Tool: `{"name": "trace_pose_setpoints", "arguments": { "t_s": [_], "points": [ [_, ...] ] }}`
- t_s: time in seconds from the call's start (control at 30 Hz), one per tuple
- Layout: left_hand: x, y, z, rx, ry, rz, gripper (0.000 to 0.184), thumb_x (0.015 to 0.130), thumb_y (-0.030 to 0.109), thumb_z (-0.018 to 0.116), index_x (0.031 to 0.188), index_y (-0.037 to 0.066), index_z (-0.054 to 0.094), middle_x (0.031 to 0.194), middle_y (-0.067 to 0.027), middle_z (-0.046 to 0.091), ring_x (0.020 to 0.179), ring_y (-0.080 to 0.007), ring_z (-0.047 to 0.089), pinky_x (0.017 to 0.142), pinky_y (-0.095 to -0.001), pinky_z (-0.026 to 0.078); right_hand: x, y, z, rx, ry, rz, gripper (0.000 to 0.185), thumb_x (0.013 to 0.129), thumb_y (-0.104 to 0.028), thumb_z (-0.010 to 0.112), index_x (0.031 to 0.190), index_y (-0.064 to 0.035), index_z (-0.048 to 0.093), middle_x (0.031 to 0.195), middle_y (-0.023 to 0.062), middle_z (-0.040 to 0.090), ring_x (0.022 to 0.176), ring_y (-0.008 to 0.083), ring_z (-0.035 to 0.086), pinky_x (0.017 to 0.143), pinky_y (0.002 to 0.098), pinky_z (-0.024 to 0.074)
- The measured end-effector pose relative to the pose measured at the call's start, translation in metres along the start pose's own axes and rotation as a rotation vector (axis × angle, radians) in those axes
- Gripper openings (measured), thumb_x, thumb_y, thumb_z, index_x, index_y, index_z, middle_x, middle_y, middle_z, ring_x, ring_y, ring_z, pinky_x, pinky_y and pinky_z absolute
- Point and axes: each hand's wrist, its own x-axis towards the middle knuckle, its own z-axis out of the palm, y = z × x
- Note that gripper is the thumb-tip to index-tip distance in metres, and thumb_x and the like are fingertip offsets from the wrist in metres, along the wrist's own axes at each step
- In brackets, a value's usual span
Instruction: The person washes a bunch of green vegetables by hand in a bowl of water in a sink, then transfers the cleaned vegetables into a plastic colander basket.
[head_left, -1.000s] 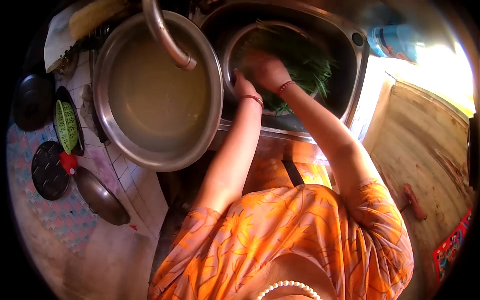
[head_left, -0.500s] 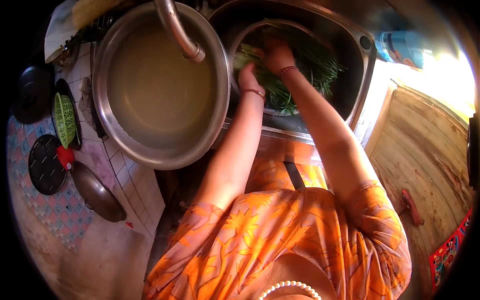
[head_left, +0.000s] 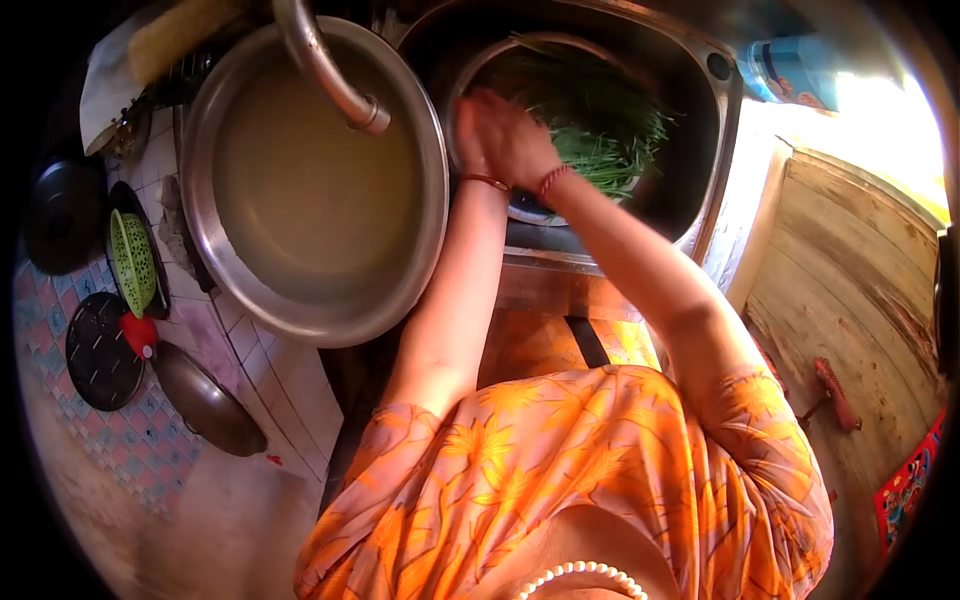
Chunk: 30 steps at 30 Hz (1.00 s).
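Note:
My left hand (head_left: 469,142) and my right hand (head_left: 517,145) meet at the left side of a round metal bowl (head_left: 478,72) in the sink. Slightly blurred, the right hand lies across the left with its fingers stretched out. The visible edge of my left hand runs straight up, its fingers partly covered by the right. Neither hand shows anything held. Long thin green leaves (head_left: 610,125) fill much of the bowl, to the right of both hands.
A wide metal basin (head_left: 200,235) of cloudy water stands left of the sink (head_left: 715,190), under a curved tap (head_left: 325,72). A blue packet (head_left: 795,72) lies at the right. Farther left are a green strainer (head_left: 132,262) and a dark pan (head_left: 208,400).
My right hand has come out of the leaves and moved left onto my left hand. My left hand has shifted slightly left, off the leaves. The view has tilted a little.

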Motion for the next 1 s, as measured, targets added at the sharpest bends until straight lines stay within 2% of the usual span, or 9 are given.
{"name": "trace_pose_setpoints", "arguments": {
  "t_s": [0.23,0.3,0.37,0.4,0.53,0.63,0.77,0.87,1.0],
  "points": [
    [-0.016,-0.002,0.033,-0.012,-0.007,-0.049,0.049,0.092,0.048,0.036,0.125,0.015,0.051,0.127,-0.0069,0.052,0.116,-0.0285,0.048,0.101,-0.0432,0.036,0.031,0.010,-0.006,0.152,-0.043,0.280,0.041,0.092,-0.037,0.042,0.127,-0.0181,0.053,0.131,0.0149,0.050,0.120,0.0353,0.046,0.099,0.0453,0.0384],
    [0.003,0.007,0.001,-0.412,-0.630,-0.245,0.050,0.092,0.052,0.036,0.125,0.017,0.051,0.128,-0.0016,0.051,0.119,-0.0288,0.046,0.104,-0.0427,0.032,-0.002,-0.013,0.003,-0.070,0.269,0.033,0.042,0.093,-0.039,0.041,0.127,-0.0194,0.053,0.129,0.0138,0.052,0.113,0.0344,0.053,0.097,0.0480,0.0385],
    [-0.011,-0.002,0.022,-0.022,-0.006,-0.109,0.052,0.093,0.053,0.035,0.127,0.016,0.049,0.130,-0.0025,0.050,0.120,-0.0286,0.045,0.104,-0.0425,0.031,0.019,0.019,0.005,-0.111,0.091,0.140,0.041,0.093,-0.040,0.040,0.123,-0.0180,0.055,0.127,0.0145,0.052,0.111,0.0346,0.053,0.096,0.0484,0.0389],
    [-0.012,-0.007,0.021,-0.025,0.002,-0.027,0.048,0.094,0.049,0.036,0.122,0.013,0.053,0.122,-0.0006,0.055,0.116,-0.0221,0.048,0.102,-0.0370,0.034,0.034,0.016,-0.018,-0.277,-0.210,0.372,0.039,0.092,-0.039,0.043,0.118,-0.0148,0.058,0.124,0.0160,0.054,0.110,0.0345,0.053,0.094,0.0478,0.0403],
    [-0.028,-0.002,0.010,0.013,0.171,0.008,0.058,0.093,0.054,0.037,0.124,0.007,0.050,0.126,-0.0092,0.053,0.115,-0.0243,0.050,0.098,-0.0394,0.039,0.029,0.025,-0.030,0.030,0.351,0.152,0.032,0.088,-0.027,0.051,0.115,-0.0127,0.059,0.119,0.0155,0.056,0.109,0.0316,0.053,0.091,0.0439,0.0440],
    [-0.019,-0.004,0.003,0.132,0.289,0.035,0.064,0.092,0.058,0.036,0.129,0.006,0.047,0.130,-0.0102,0.051,0.119,-0.0271,0.048,0.102,-0.0419,0.035,-0.007,0.044,0.009,-0.320,0.119,-0.258,0.034,0.086,-0.020,0.051,0.119,-0.0142,0.057,0.125,0.0128,0.052,0.110,0.0285,0.053,0.092,0.0430,0.0442],
    [-0.006,-0.017,-0.027,0.174,0.364,0.068,0.055,0.094,0.050,0.040,0.126,0.006,0.048,0.129,-0.0096,0.051,0.118,-0.0265,0.049,0.101,-0.0410,0.036,-0.006,0.065,0.015,-0.420,-0.021,-0.044,0.045,0.086,-0.016,0.043,0.131,-0.0177,0.048,0.142,0.0070,0.038,0.129,0.0263,0.038,0.107,0.0450,0.0277],
    [-0.009,-0.016,-0.024,0.248,0.410,0.120,0.050,0.095,0.045,0.039,0.126,0.006,0.049,0.129,-0.0095,0.051,0.118,-0.0266,0.048,0.098,-0.0407,0.039,-0.023,0.043,0.004,-0.634,-0.157,-0.260,0.045,0.087,-0.016,0.041,0.131,-0.0176,0.048,0.142,0.0060,0.039,0.128,0.0238,0.039,0.108,0.0450,0.0276],
    [-0.017,-0.013,-0.005,0.133,0.437,0.051,0.047,0.096,0.041,0.041,0.124,0.004,0.050,0.123,-0.0105,0.055,0.113,-0.0271,0.050,0.097,-0.0393,0.039,-0.001,0.078,0.001,0.048,-0.150,-0.077,0.044,0.088,-0.020,0.042,0.132,-0.0200,0.047,0.142,0.0049,0.039,0.130,0.0287,0.037,0.111,0.0463,0.0216]
  ]
}}
